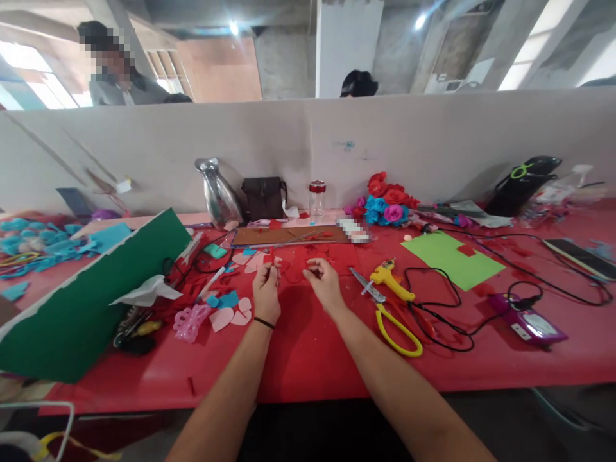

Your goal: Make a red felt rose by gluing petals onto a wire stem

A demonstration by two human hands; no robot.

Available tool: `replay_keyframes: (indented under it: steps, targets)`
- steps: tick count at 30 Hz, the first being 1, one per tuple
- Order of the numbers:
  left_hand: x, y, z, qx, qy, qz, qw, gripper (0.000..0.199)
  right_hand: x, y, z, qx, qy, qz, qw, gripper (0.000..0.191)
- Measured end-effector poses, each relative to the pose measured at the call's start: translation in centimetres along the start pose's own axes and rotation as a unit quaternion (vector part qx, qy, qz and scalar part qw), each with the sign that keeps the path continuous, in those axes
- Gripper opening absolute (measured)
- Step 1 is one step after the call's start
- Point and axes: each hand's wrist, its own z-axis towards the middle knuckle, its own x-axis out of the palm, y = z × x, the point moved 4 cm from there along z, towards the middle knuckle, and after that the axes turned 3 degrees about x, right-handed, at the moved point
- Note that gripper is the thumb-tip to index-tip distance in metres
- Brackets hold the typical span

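Over the middle of the red-covered table, my left hand (267,292) is closed in a pinch. A thin red strip (272,254) stands up from its fingertips. My right hand (325,285) is a short way to the right, with thumb and fingers curled towards each other. Whatever is between them blends into the red tabletop and I cannot make it out. Pink petal-shaped pieces (222,319) and blue scraps (228,299) lie beside my left hand. Nearest my right hand are yellow-handled scissors (397,333) and a yellow glue gun (391,280).
A green board (106,301) leans at the left. Along the back partition (158,147) are a metal jug (219,196), a glass jar (317,204) and paper flowers (392,202). Black cables run to a purple power strip (529,321). Two people are beyond the partition.
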Motion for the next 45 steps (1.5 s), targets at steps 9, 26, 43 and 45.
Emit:
replay_keyframes:
  steps: [9, 26, 43, 45]
  targets:
    - [4.5, 0.8, -0.1, -0.195, 0.105, -0.075, 0.972, 0.038, -1.2, 0.2, 0.8, 0.034, -0.020, -0.021, 0.999, 0.028]
    - [2.9, 2.1, 0.5, -0.313, 0.274, 0.092, 0.905, 0.014, -17.5, 2.6, 0.5, 0.045, 0.006, -0.685, 0.727, 0.027]
    - [2.4, 0.6, 0.4, -0.257, 0.337, 0.199, 0.884, 0.008, -19.5, 4.9, 0.7, 0.105, -0.096, -0.581, 0.802, 0.027]
    - [2.3, 0.4, 0.4, -0.245, 0.358, 0.230, 0.871, 0.006, -19.0, 5.7, -0.3, 0.119, -0.076, -0.460, 0.877, 0.033]
